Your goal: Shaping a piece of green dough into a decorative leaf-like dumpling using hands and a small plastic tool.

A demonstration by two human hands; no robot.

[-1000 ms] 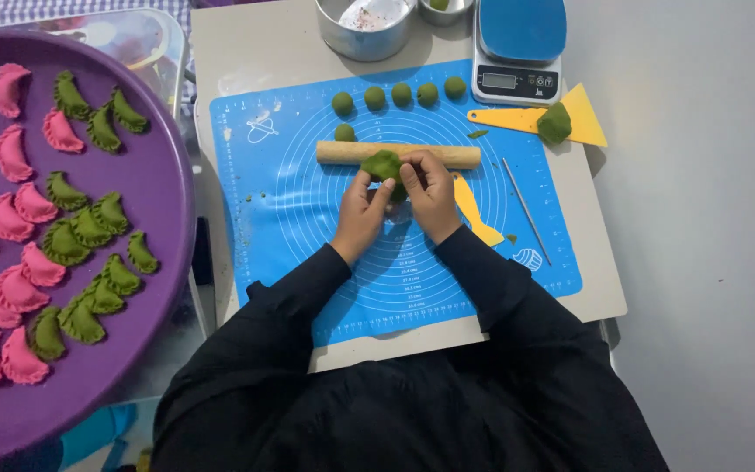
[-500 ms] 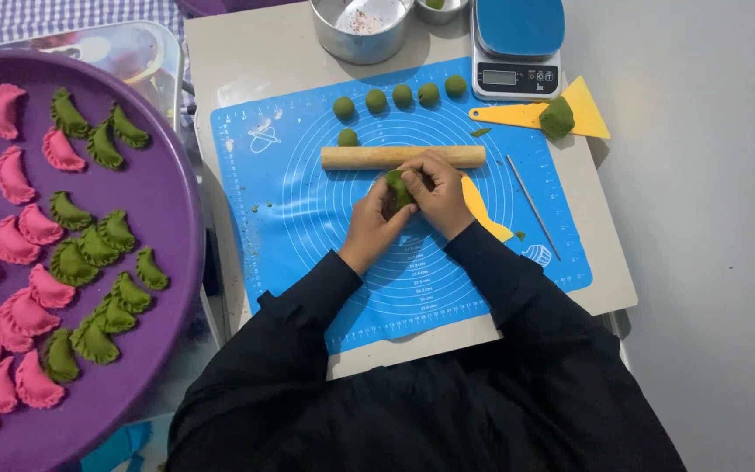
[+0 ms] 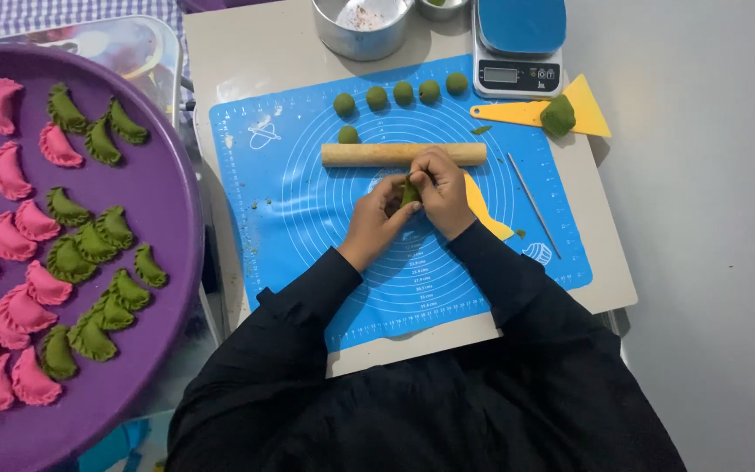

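My left hand (image 3: pixel 377 218) and my right hand (image 3: pixel 440 188) meet over the blue silicone mat (image 3: pixel 290 227), both pinching one small green dough piece (image 3: pixel 410 191) between the fingertips. Most of the piece is hidden by my fingers. A wooden rolling pin (image 3: pixel 369 155) lies across the mat just beyond my hands. Several green dough balls (image 3: pixel 404 92) sit in a row behind it, and one more ball (image 3: pixel 349 135) rests against the pin.
A big purple tray (image 3: pixel 168 201) at the left holds several pink and green folded dumplings. A kitchen scale (image 3: pixel 517 44), a metal bowl (image 3: pixel 362 26), a yellow scraper (image 3: pixel 592 114) with a green dough lump (image 3: pixel 557 114), and a thin stick (image 3: pixel 533 205) lie around the mat.
The green piece was flatter and wider in my hands a second ago; now it is folded narrow between my fingertips. My hands have stayed just in front of the rolling pin.
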